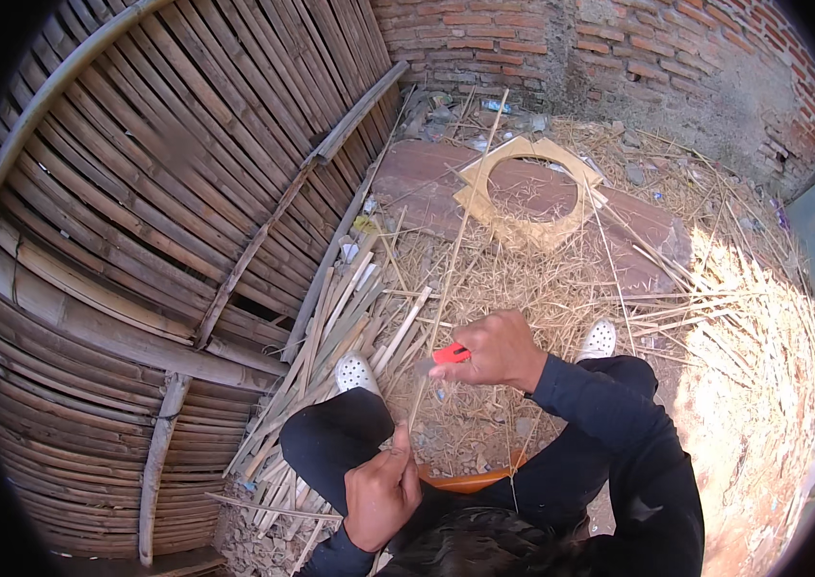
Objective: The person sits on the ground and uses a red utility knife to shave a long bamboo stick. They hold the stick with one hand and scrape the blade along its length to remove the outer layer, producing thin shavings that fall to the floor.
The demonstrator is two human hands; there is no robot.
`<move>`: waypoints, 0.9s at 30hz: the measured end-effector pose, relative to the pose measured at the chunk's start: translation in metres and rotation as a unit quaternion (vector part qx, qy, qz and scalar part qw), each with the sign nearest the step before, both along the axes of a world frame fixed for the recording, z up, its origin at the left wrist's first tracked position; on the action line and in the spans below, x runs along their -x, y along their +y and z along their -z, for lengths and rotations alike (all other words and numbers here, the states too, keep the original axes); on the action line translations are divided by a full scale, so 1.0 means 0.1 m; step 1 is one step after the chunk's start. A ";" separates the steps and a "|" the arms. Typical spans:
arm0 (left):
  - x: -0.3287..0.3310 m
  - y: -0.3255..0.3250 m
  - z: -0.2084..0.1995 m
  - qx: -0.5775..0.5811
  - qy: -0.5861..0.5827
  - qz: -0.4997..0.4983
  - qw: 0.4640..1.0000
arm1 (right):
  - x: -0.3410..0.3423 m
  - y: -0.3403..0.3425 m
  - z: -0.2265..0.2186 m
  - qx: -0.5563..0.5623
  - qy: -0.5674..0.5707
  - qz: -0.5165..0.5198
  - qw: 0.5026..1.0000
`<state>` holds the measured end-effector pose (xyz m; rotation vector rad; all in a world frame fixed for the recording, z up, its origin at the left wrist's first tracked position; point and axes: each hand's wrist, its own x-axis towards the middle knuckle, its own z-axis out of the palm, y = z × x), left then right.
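My right hand (501, 348) is closed around a knife with a red handle (452, 353), its short blade (425, 366) against a long thin bamboo strip (448, 274). The strip runs from my left hand up and away past the left edge of a tan board with a round hole (561, 231). My left hand (383, 493) grips the strip's near end between thumb and fingers, low in front of my left thigh. Where the blade meets the strip is too small to make out clearly.
Split bamboo pieces (330, 332) lie piled beside my left foot, along a slatted bamboo wall (205, 144). Fine shavings (523, 279) cover the ground and part of a brown sheet (417, 188). A brick wall (494, 43) closes the far side. An orange seat edge (470, 481) shows between my legs.
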<state>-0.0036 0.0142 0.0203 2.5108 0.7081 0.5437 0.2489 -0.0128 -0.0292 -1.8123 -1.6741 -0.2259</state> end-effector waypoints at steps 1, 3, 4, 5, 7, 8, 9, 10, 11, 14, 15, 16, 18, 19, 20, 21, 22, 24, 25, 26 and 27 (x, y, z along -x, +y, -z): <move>-0.02 0.02 -0.01 -0.007 0.006 0.000 1.000 | -0.06 0.03 -0.02 -0.006 0.010 0.009 1.000; 0.03 0.02 -0.02 -0.011 0.009 0.009 1.000 | -0.11 0.06 0.02 -0.018 0.027 0.028 0.999; 0.02 0.02 -0.03 -0.012 0.005 0.014 1.000 | -0.10 0.06 0.08 -0.011 0.038 0.033 0.999; 0.03 0.03 -0.05 -0.016 0.005 0.017 1.000 | -0.04 0.02 0.08 -0.007 0.028 0.020 0.999; 0.10 -0.01 -0.03 -0.026 0.030 0.021 0.999 | 0.07 -0.05 0.06 0.003 0.010 -0.007 1.000; 0.12 -0.02 -0.03 -0.031 0.044 0.023 0.998 | 0.09 -0.05 0.05 0.001 0.020 -0.019 1.000; 0.10 0.01 -0.02 -0.036 0.030 0.020 0.999 | 0.01 -0.01 0.03 0.006 0.012 -0.004 1.000; 0.07 0.03 0.01 -0.037 0.018 0.019 0.999 | -0.11 0.03 0.01 0.014 0.007 0.012 1.000; 0.05 0.04 0.02 -0.038 0.006 0.017 0.999 | -0.17 0.05 0.01 0.022 0.001 0.028 0.999; 0.01 0.00 -0.08 -0.013 -0.003 0.009 1.000 | -0.22 0.05 0.03 -0.002 0.012 0.047 0.999; 0.01 0.00 -0.06 -0.018 -0.002 0.015 1.000 | -0.19 0.01 0.01 -0.010 0.002 0.033 0.999; 0.05 -0.01 -0.03 -0.025 0.000 0.020 0.999 | -0.09 -0.04 -0.04 -0.019 -0.006 0.018 1.000; 0.06 0.01 -0.01 -0.036 0.006 0.025 0.999 | 0.01 -0.08 -0.02 -0.025 0.000 -0.016 1.000; 0.06 0.00 0.00 -0.036 0.011 0.024 0.999 | -0.07 -0.06 -0.02 -0.015 0.006 0.019 1.000; 0.09 -0.03 0.00 -0.032 0.019 0.023 0.999 | -0.21 -0.01 0.00 0.001 0.016 0.055 0.998; 0.11 -0.05 0.00 -0.024 0.016 0.021 0.999 | -0.34 0.02 -0.01 0.016 0.026 0.091 0.995; 0.08 -0.04 -0.01 -0.019 0.002 0.023 1.000 | -0.49 0.03 -0.08 0.005 0.003 0.104 0.995; 0.04 -0.05 -0.05 -0.003 -0.008 0.028 1.000 | -0.26 -0.07 -0.11 0.001 0.001 0.050 0.999; 0.02 -0.08 -0.08 0.003 -0.009 0.024 1.000 | -0.13 -0.10 -0.11 -0.005 -0.004 0.017 1.000; 0.01 -0.08 -0.10 0.006 -0.006 0.022 1.000 | -0.03 -0.11 -0.03 -0.031 0.011 -0.023 0.999; 0.00 -0.06 -0.08 -0.005 -0.011 0.025 1.000 | -0.11 -0.09 -0.04 -0.027 0.006 0.001 1.000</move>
